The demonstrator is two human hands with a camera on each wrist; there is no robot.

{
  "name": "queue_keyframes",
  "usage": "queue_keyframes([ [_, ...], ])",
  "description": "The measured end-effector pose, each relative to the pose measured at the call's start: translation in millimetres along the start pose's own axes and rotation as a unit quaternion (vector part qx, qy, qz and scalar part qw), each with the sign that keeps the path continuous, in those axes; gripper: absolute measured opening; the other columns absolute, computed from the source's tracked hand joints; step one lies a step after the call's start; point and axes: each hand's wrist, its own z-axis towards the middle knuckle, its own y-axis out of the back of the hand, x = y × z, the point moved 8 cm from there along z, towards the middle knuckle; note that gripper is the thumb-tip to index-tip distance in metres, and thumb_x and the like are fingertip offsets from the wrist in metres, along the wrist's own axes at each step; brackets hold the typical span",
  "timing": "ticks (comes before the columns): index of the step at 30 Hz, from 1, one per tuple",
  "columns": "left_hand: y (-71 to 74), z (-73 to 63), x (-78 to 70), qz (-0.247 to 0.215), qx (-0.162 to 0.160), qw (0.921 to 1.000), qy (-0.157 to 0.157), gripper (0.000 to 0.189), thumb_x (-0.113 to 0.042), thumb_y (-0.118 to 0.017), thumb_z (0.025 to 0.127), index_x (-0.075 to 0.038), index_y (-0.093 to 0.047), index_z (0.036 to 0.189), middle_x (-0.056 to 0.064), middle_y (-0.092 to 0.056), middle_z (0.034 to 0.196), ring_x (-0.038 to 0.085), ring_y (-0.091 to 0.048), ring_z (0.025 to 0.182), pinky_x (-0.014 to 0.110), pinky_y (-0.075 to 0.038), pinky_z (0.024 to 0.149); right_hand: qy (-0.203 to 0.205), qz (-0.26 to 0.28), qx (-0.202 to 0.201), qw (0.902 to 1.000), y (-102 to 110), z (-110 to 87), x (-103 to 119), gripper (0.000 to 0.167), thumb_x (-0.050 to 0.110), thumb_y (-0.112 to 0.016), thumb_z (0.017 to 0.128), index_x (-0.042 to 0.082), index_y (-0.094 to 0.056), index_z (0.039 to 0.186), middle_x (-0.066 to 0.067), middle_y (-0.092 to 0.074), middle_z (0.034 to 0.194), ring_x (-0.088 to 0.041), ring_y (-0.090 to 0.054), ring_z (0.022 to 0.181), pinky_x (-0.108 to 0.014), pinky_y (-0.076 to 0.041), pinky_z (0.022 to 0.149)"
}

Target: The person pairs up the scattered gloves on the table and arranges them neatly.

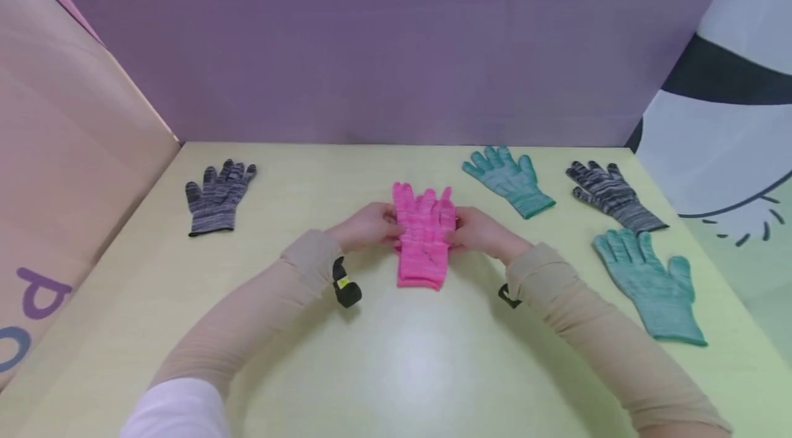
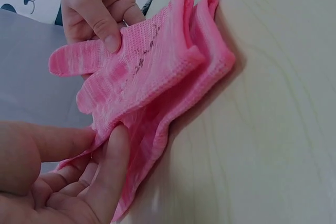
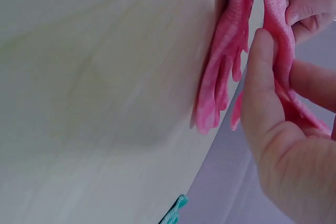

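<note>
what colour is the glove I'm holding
The glove is pink, streaked paler; clearest in the left wrist view.

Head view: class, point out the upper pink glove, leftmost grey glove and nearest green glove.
Upper pink glove (image 1: 423, 238), head view: body below fingers.
Leftmost grey glove (image 1: 216, 203), head view: body below fingers.
Nearest green glove (image 1: 656, 287), head view: body below fingers.

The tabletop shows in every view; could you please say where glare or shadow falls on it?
Head view: pale glare on the tabletop below the pink knit gloves, soft shadows beside the beige sleeves; left wrist view: a narrow shadow along the gloves; right wrist view: a broad, soft shadow left of the gloves.
</note>
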Motion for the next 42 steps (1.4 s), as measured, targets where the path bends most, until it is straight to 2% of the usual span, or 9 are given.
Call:
queue_keyframes([
  [2, 2.6, -1.3, 0.8, 0.004, -0.003, 1.0, 0.0, 0.028, -0.003, -0.052, 0.094, 0.007, -0.049, 0.12, 0.019, -0.059, 0.108, 0.019, -0.063, 0.087, 0.026, -0.055, 0.082, 0.003, 0.001, 0.001, 1.0, 0, -0.3, 2, 0.04, 0.001, -0.053, 0.091, -0.009, -0.046, 0.129, -0.026, -0.059, 0.116, -0.025, -0.066, 0.091, -0.034, -0.057, 0.081],
  [9, 4.2, -5.1, 11.2, 0.019, -0.006, 0.9994, 0.028, 0.021, -0.004, -0.055, 0.093, 0.006, -0.051, 0.112, 0.017, -0.061, 0.103, 0.014, -0.063, 0.077, 0.024, -0.056, 0.076, 0.001, -0.036, 0.014, 0.9993, -6, 0.9, 1, 0.037, 0.002, -0.055, 0.091, -0.011, -0.05, 0.125, -0.025, -0.061, 0.116, -0.026, -0.067, 0.093, -0.033, -0.056, 0.083],
  [17, 9.2, -11.5, 4.0, 0.023, -0.024, 0.9994, 0.013, 0.024, -0.007, -0.056, 0.093, 0.004, -0.052, 0.114, 0.016, -0.06, 0.105, 0.017, -0.063, 0.083, 0.025, -0.055, 0.079, 0.001, -0.05, -0.003, 0.9987, 0, 3.0, 0, 0.038, 0.003, -0.055, 0.091, -0.01, -0.05, 0.126, -0.024, -0.063, 0.112, -0.023, -0.067, 0.087, -0.034, -0.056, 0.082],
  [21, 7.8, -12.0, 6.0, 0.02, -0.016, 0.9994, 0.021, 0.026, -0.006, -0.057, 0.092, 0.005, -0.052, 0.115, 0.017, -0.061, 0.104, 0.016, -0.063, 0.081, 0.025, -0.056, 0.078, -0.003, -0.05, 0.005, 0.9988, -2, 2.7, 0, 0.038, 0.003, -0.055, 0.091, -0.01, -0.049, 0.127, -0.024, -0.062, 0.113, -0.022, -0.066, 0.088, -0.033, -0.056, 0.082],
  [27, 3.1, -8.8, 14.4, 0.008, -0.007, 0.9991, 0.041, 0.025, -0.001, -0.055, 0.092, 0.009, -0.05, 0.114, 0.016, -0.059, 0.1, 0.012, -0.061, 0.073, 0.024, -0.056, 0.074, -0.038, -0.068, -0.002, 0.997, -8, 4.5, -6, 0.034, 0.004, -0.059, 0.089, -0.007, -0.054, 0.121, -0.018, -0.063, 0.106, -0.016, -0.064, 0.079, -0.029, -0.056, 0.076],
  [33, 3.0, -9.2, 15.3, 0.009, -0.011, 0.9989, 0.045, 0.024, 0.001, -0.054, 0.091, 0.011, -0.051, 0.113, 0.014, -0.058, 0.098, 0.012, -0.06, 0.072, 0.024, -0.056, 0.075, -0.083, -0.05, -0.027, 0.9949, -7, 5.2, -9, 0.047, 0.002, -0.059, 0.088, -0.007, -0.043, 0.131, -0.019, -0.061, 0.107, -0.017, -0.062, 0.075, -0.026, -0.057, 0.071],
  [42, 1.7, -9.7, 13.3, 0.04, -0.018, 0.9979, 0.048, 0.025, 0.001, -0.056, 0.089, 0.011, -0.052, 0.111, 0.015, -0.06, 0.098, 0.012, -0.06, 0.072, 0.024, -0.056, 0.075, -0.099, -0.058, -0.048, 0.9922, -4, 2.4, -9, 0.045, 0.003, -0.06, 0.088, -0.01, -0.04, 0.125, -0.018, -0.059, 0.098, -0.017, -0.061, 0.071, -0.025, -0.056, 0.065],
])
